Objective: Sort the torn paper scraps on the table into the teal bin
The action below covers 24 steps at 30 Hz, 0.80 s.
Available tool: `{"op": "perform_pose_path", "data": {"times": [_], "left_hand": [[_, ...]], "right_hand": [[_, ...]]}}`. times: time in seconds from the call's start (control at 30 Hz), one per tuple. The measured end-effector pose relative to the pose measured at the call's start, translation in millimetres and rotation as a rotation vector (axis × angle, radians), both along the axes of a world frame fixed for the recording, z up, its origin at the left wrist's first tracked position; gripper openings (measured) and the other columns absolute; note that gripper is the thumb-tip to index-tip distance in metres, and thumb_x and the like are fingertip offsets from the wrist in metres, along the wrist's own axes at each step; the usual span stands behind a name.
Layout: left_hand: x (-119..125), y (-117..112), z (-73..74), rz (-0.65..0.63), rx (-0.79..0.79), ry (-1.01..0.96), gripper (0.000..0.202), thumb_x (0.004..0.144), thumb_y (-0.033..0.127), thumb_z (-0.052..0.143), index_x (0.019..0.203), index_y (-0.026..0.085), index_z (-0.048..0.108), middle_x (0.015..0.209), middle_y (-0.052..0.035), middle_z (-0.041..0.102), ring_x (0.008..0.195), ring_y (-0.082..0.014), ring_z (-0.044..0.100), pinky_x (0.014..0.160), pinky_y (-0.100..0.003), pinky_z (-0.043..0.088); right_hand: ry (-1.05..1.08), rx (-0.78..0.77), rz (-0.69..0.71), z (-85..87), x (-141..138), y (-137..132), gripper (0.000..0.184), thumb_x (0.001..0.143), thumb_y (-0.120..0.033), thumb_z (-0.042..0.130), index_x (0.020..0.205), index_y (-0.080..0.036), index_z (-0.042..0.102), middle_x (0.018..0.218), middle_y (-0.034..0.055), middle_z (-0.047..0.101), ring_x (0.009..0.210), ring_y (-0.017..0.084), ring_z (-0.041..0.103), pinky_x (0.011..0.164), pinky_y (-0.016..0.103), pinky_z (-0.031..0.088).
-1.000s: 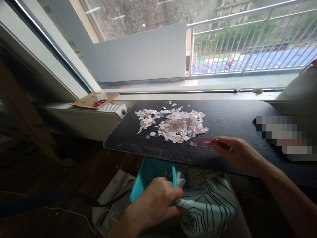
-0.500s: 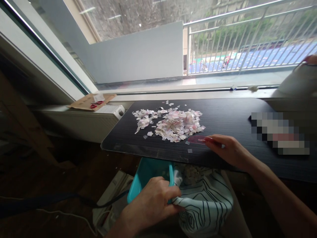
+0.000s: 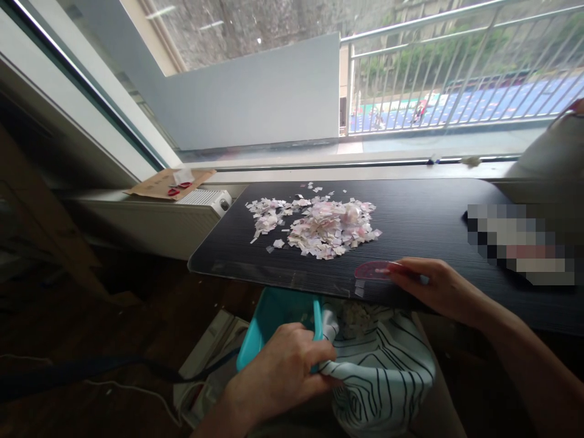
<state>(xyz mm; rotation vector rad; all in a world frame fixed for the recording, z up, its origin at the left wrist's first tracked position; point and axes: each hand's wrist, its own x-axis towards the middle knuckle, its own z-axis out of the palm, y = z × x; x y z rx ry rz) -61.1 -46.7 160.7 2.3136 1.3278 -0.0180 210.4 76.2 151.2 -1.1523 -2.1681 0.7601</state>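
Note:
A heap of small white and pink paper scraps [image 3: 319, 224] lies on the black table [image 3: 410, 219]. My right hand [image 3: 433, 286] is closed on a flat pink translucent scraper [image 3: 371, 269], which rests on the table near its front edge with two loose scraps [image 3: 359, 287] beside it. Below the edge, my left hand [image 3: 283, 371] grips the rim of a teal bin [image 3: 274, 316] together with its white black-lined bag [image 3: 383, 371]. Scraps [image 3: 353, 316] lie inside the bag.
A white radiator [image 3: 201, 199] with a cardboard sheet [image 3: 164, 182] and red bits on it stands at the left. Behind the table is a window sill and glass. A blurred patch [image 3: 520, 243] lies on the table's right. Cables [image 3: 114, 371] run over the dark floor.
My right hand has drawn the pink scraper toward the table's front edge, pulling two scraps along. The left hand still grips the bin rim and bag.

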Motion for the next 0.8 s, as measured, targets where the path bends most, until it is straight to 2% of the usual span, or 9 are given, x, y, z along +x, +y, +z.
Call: {"op": "perform_pose_path", "data": {"times": [0.1, 0.3, 0.5, 0.63, 0.8], "left_hand": [[1, -1, 0.8, 0.000, 0.000, 0.005, 0.021, 0.087, 0.040, 0.060, 0.080, 0.021, 0.063, 0.065, 0.0013, 0.058, 0.065, -0.0160, 0.056, 0.063, -0.026, 0.032], [2, 0, 0.8, -0.005, -0.008, 0.000, 0.019, 0.087, 0.039, 0.060, 0.080, 0.022, 0.062, 0.066, 0.0020, 0.058, 0.066, -0.0157, 0.056, 0.063, -0.026, 0.032], [2, 0, 0.2, -0.013, 0.008, 0.015, 0.020, 0.087, 0.041, 0.060, 0.080, 0.022, 0.061, 0.066, 0.0024, 0.057, 0.065, -0.0157, 0.055, 0.063, -0.027, 0.032], [3, 0, 0.8, -0.007, -0.006, 0.012, 0.018, 0.087, 0.039, 0.060, 0.079, 0.022, 0.061, 0.067, 0.0025, 0.059, 0.066, -0.0161, 0.056, 0.064, -0.027, 0.033], [1, -2, 1.3, 0.002, -0.001, 0.003, 0.020, 0.087, 0.040, 0.060, 0.079, 0.021, 0.061, 0.066, 0.0023, 0.059, 0.065, -0.0159, 0.056, 0.064, -0.027, 0.033]], "right_hand": [[-0.053, -0.040, 0.068, 2.2, 3, -4, 0.035, 0.084, -0.047, 0.054, 0.082, -0.017, 0.073, 0.068, 0.0025, 0.068, 0.062, 0.015, 0.058, 0.054, 0.021, 0.045], [-0.068, -0.027, 0.012, 0.0, 11, -8, 0.034, 0.084, -0.046, 0.054, 0.082, -0.017, 0.073, 0.068, 0.0026, 0.068, 0.061, 0.014, 0.058, 0.054, 0.021, 0.045], [-0.073, -0.112, 0.115, 2.2, 6, -14, 0.031, 0.085, -0.043, 0.055, 0.085, -0.018, 0.072, 0.073, 0.0020, 0.069, 0.065, 0.014, 0.058, 0.057, 0.021, 0.046], [-0.079, -0.094, 0.079, -0.3, 0, -10, 0.032, 0.087, -0.043, 0.053, 0.089, -0.017, 0.072, 0.077, 0.0028, 0.069, 0.067, 0.015, 0.058, 0.058, 0.022, 0.046], [-0.047, -0.165, 0.129, -2.6, 3, -13, 0.030, 0.085, -0.042, 0.056, 0.090, -0.017, 0.072, 0.083, 0.0037, 0.071, 0.073, 0.017, 0.061, 0.064, 0.022, 0.049]]}}
